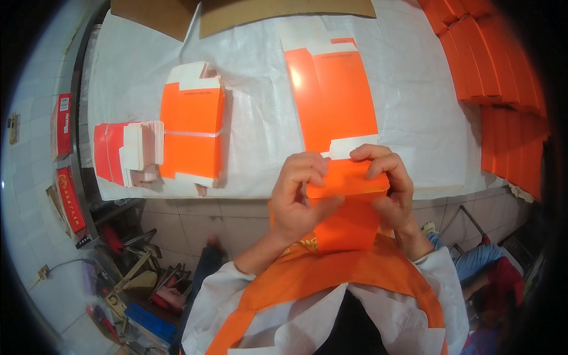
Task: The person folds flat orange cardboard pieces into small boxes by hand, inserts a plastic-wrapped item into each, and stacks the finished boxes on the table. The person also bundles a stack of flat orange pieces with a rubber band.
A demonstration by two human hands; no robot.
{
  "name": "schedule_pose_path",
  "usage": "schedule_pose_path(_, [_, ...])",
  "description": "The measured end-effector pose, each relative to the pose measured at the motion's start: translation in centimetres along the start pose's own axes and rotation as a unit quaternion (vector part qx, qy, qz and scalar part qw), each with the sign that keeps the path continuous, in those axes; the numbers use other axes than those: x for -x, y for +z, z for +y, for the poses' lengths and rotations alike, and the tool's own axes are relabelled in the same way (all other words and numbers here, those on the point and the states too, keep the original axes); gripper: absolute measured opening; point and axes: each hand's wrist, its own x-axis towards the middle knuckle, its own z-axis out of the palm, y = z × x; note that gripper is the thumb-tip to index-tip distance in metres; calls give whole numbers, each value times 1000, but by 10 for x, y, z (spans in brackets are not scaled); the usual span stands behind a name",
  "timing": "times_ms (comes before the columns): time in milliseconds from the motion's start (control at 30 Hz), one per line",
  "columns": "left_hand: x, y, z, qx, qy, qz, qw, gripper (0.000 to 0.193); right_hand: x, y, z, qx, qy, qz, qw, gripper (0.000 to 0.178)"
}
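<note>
Before the near edge of the white-covered table point(248, 188), the left hand point(299, 198) and right hand point(395, 190) pinched an orange carton point(353, 223) between thumbs and fingers. It looked glossy, creased crosswise beneath a round-cornered upper flap point(348, 178). Pale floor tiles point(186, 231) ran along that edge. The table's white sheet point(257, 112) was wrinkled. On the table's left lay a banded red carton-blank stack point(109, 151) and a banded orange carton-blank stack point(192, 151); at its middle, flat orange blanks point(331, 97); at its right end, piled orange boxes point(479, 59); at its far edge, brown cardboard point(284, 15).
</note>
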Motion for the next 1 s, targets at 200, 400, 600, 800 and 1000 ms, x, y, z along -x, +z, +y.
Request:
schedule_pose_path(200, [-7, 3, 11, -36, -89, 16, 995, 29, -6, 11, -16, -67, 100, 95, 988, 23])
schedule_pose_path(400, [-10, -2, 12, -34, -141, -4, 989, 16, -12, 5, -15, 23, 106, 62, 992, 14])
schedule_pose_path(600, [-7, -6, 2, -11, -128, 6, 992, 13, -13, 5, -12, 20, 120, 67, 990, 16])
schedule_pose_path(800, [-3, -15, -7, -130, -35, -33, 990, 21, -4, -2, -1, 43, 106, 37, 993, 16])
schedule_pose_path(1000, [-7, -24, -17, -166, 7, -95, 981, 27, -3, -14, 11, 63, 93, -1, 994, 10])
